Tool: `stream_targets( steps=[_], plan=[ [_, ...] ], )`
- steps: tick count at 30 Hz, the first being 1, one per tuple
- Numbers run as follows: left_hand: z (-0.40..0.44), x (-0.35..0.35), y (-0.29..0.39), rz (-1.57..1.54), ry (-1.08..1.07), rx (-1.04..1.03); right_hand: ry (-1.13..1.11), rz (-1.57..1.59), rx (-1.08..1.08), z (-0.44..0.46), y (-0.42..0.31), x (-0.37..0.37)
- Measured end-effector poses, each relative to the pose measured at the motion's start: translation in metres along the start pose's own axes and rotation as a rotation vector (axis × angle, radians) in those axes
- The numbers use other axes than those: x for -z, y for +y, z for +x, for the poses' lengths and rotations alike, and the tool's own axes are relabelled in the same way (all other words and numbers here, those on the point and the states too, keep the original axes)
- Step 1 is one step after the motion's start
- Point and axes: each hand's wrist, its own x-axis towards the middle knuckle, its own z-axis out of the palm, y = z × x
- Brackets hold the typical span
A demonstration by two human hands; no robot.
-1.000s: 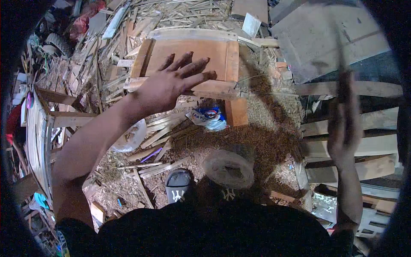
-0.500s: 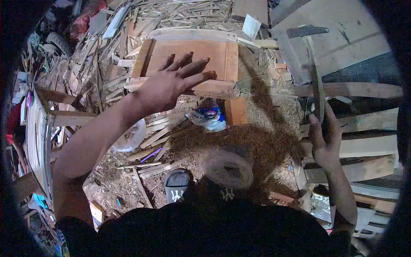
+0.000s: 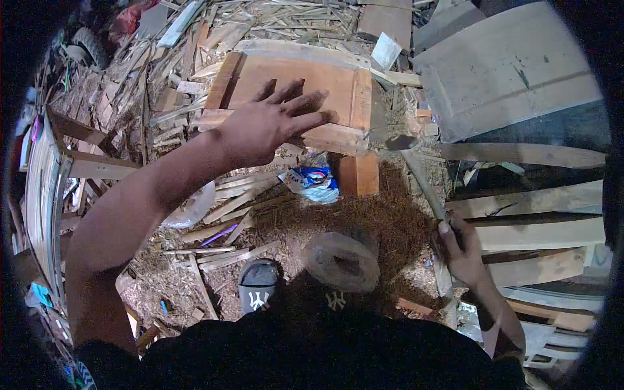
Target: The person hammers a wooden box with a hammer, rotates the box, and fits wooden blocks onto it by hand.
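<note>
Fingers spread, my left hand (image 3: 270,127) lies over the near edge of a framed wooden panel (image 3: 292,78). This panel is reddish brown with paler strips along its sides. My right hand (image 3: 463,250) is wrapped round the lower handle of a hammer (image 3: 424,185). The hammer's head is up and to the left of that hand, just right of the panel's near corner, and is slightly blurred. Below the panel, a short brown wood block (image 3: 365,174) stands beside a crumpled blue and white plastic packet (image 3: 315,182).
Curved wooden slats (image 3: 539,234) and a large grey board (image 3: 507,71) fill the right side. A wooden frame (image 3: 49,195) stands at left. Scrap sticks (image 3: 286,19) and sawdust cover the ground. A clear plastic bag (image 3: 341,263) and a dark slipper (image 3: 258,283) are near my body.
My right hand has come down and to the left, bringing the hammer's head from the upper right to near the panel's corner. My left hand stays spread on the panel.
</note>
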Motion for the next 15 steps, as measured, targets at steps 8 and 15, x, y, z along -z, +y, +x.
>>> stream_targets(
  steps=[8, 15],
  plan=[
    [-0.002, -0.006, -0.002, 0.020, -0.022, 0.016, -0.167, -0.030, 0.018, -0.002, -0.012, -0.011],
    [-0.002, -0.002, -0.001, 0.038, -0.015, 0.009, -0.090, 0.121, 0.005, 0.007, -0.037, -0.014]
  ],
)
